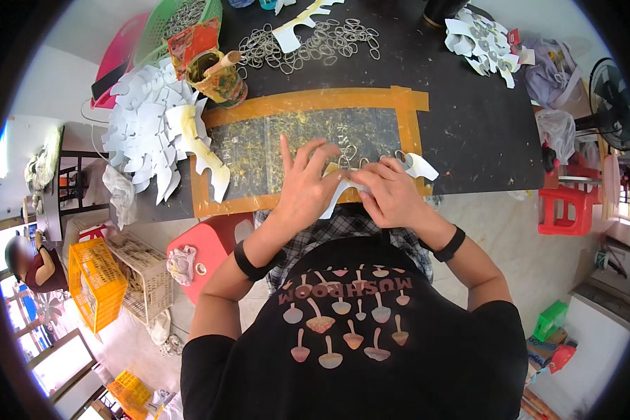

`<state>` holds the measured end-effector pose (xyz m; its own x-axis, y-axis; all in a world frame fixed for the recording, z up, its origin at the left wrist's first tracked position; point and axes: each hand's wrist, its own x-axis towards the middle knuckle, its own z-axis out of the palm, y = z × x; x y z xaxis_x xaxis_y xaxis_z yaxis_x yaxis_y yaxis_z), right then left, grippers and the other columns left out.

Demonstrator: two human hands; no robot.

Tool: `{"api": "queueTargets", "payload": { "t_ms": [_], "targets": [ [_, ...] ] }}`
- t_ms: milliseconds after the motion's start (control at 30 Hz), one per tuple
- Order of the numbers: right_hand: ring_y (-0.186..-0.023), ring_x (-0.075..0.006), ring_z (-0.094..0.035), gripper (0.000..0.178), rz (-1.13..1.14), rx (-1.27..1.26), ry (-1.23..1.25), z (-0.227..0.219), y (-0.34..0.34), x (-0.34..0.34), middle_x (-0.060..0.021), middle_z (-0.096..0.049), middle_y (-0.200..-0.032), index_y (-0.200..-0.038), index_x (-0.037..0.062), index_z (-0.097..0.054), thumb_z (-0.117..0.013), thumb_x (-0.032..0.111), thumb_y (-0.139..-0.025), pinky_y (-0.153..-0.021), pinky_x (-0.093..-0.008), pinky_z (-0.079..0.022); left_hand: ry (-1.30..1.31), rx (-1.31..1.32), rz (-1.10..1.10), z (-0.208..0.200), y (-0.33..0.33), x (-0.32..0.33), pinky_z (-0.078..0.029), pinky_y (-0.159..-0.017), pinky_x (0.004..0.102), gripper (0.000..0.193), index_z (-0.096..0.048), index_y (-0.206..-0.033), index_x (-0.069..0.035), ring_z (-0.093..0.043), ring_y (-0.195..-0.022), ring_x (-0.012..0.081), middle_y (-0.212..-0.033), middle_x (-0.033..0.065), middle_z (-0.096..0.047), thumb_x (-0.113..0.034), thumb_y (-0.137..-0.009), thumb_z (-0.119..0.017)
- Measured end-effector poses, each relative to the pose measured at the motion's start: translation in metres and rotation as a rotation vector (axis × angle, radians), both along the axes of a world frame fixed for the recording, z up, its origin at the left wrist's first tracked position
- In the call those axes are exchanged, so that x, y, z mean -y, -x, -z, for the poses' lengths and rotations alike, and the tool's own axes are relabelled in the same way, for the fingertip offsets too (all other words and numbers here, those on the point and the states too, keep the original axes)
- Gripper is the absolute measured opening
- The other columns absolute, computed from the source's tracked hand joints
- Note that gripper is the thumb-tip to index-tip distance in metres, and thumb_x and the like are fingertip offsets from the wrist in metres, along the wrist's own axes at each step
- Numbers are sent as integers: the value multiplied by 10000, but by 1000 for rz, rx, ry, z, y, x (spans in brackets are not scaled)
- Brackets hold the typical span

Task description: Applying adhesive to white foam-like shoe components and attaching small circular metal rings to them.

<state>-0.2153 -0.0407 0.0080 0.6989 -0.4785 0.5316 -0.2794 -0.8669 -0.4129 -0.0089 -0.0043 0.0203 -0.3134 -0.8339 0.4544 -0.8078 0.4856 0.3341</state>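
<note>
Watching through the head camera from my seat, at far left I see a seated person (38,269) near an orange crate (98,287). Next comes a heap of white cut pieces (136,129) on the dark table (476,133), a yellow-smeared piece (203,150) along its right side. Just beyond stands a stained pot (222,84), a wooden handle leaning out of it.

The left hand (304,182) reaches up and inward over the taped work mat (248,171), back upward, wrist banded in black. Its outermost finger sticks out straight, the middle ones arch loosely — only the digits at the inner side close on the white strip (337,196). That strip lies at the mat's near edge, between and under both hands, its left end hanging toward the lap. Wire rings (350,151) sit just past the fingertips.

The right hand (392,194) comes in from the other side, fingers curled, gripping the same strip; its fingertips nearly meet the left hand's — I can't tell whether they touch. The strip's other end shows beyond its knuckles. Farther right are a pile of white pieces with rings (481,42), a red stool (567,210) and a black fan (612,105).
</note>
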Motion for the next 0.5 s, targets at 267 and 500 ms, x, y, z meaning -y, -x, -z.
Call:
{"api": "queueTargets", "payload": {
  "t_ms": [267,500],
  "targets": [
    [-941,-283,-591,423,66,-20,-207,-7,-5,-1,-88,-685,-935,-1225,-1,-454,-584,83,-831,-869,-444,-372,-183,-175,140,-15,-13,19,-172,-1090,645,146,-679,-893,-94,-419,-1260,351,-1234,126,-488,-73,-749,-680],
    [-970,-272,-592,441,109,-4,-220,-7,-5,-5,-69,-689,-940,-1234,6,-453,-597,65,-822,-880,-448,-363,-265,153,258,-25,-11,44,-215,-1059,678,95,-631,-837,-36,-319,-1350,367,-1339,170,-396,-118,-797,-657]
  ]
}}
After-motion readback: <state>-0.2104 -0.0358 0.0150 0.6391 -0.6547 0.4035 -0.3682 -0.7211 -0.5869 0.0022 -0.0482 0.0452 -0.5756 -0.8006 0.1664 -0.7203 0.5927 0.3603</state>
